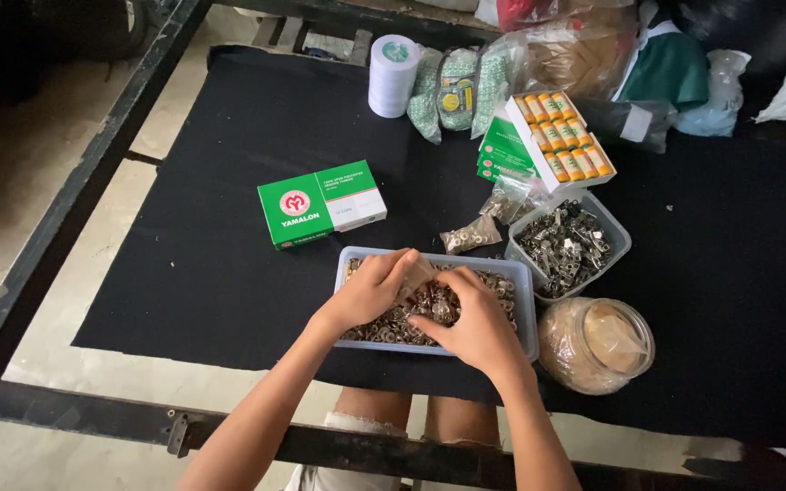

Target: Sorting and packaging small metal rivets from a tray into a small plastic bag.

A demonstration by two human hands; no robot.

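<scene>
Hands were what I watched first: both of mine sat inside the shallow clear tray point(528, 300), down among the small metal rings point(393, 325) that filled it. My left hand point(370, 291) was curled over the near-left part of the tray, fingers bent together around what looked like a small clear packet point(416, 273) held at its fingertips; I could not tell whether any rings were pinched with it. My right hand point(475, 323) lay just beside the left and touching the heap, its fingers pressed together and pointing toward the left hand, thumb tucked under, so whether it pinched a ring stayed hidden from me.

The rings lay directly under and between the two grips, the pile spreading away to the right along the tray's long axis, which ran left to right across my view. The right hand covered more of the pile; the left sat nearer the tray's left wall and the packet.

Beyond the grips, further from me, a small bag of rings point(470, 235) lay on the black cloth point(211, 255), well apart from a green and white box point(320, 202) off to the left. To the right of the grips stood a square tub of metal clips point(568, 245), and nearer me a round jar point(595, 344) holding something tan.
</scene>
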